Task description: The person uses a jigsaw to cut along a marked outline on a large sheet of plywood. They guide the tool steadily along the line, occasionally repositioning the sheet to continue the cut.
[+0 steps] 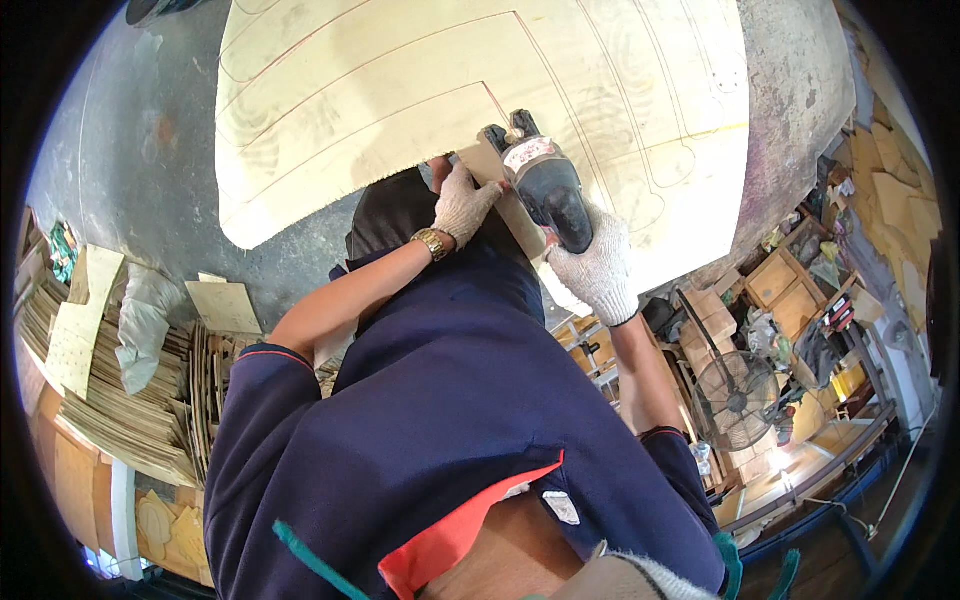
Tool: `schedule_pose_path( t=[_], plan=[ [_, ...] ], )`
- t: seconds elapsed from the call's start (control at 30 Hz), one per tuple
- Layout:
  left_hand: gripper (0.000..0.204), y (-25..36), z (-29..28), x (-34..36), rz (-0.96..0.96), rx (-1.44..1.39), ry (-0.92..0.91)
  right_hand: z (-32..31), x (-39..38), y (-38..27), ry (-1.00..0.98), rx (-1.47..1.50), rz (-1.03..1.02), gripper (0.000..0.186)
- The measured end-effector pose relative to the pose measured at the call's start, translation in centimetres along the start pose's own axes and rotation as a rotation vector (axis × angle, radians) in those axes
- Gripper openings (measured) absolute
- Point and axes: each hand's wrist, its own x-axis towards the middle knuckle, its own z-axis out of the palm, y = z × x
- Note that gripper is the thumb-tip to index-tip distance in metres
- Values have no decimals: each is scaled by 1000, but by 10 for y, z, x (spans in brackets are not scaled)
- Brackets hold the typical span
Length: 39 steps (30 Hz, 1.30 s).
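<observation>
A large pale plywood sheet [350, 95] with curved outlines drawn in dark and reddish lines lies in front of me. On its near edge rests a dark jigsaw [550, 190] with a light label on top; its blade is hidden. My right hand [600, 265], in a knitted white glove, is wrapped round the rear of the jigsaw. My left hand [464, 205], gloved with bare fingertips showing, pinches a narrow wood strip [515, 215] at the sheet's near edge, left of the tool. A gold wristwatch [433, 243] sits on my left wrist.
Stacks of thin wooden pieces [130, 420] stand at the left, with a whitish plastic bag [145, 325] on them. To the right are a round fan [735, 400], a wooden crate [785, 278] and cluttered boxes. Grey floor [150, 130] surrounds the sheet.
</observation>
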Motion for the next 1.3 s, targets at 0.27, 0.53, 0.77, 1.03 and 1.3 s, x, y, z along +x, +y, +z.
schedule_pose_path(
  t=[0.27, 0.53, 0.77, 1.03, 1.3],
  plan=[
    [52, -2, 2, 0, -24, -17, -28, -4, 0, -7, -2, -18, 33, 32],
    [52, -9, 6, 0, 4, -73, -4, -5, 3, -10, -21, -18, 32, 31],
    [48, -6, 6, -2, -12, -57, -4, -3, 6, -12, -5, 30, 10, 30],
    [45, -5, 5, -2, 26, -80, -9, -6, 8, -19, -9, 21, -14, 31],
    [44, -1, 4, -3, -4, -27, -3, -5, 9, -20, -16, 10, 21, 33]
  ],
)
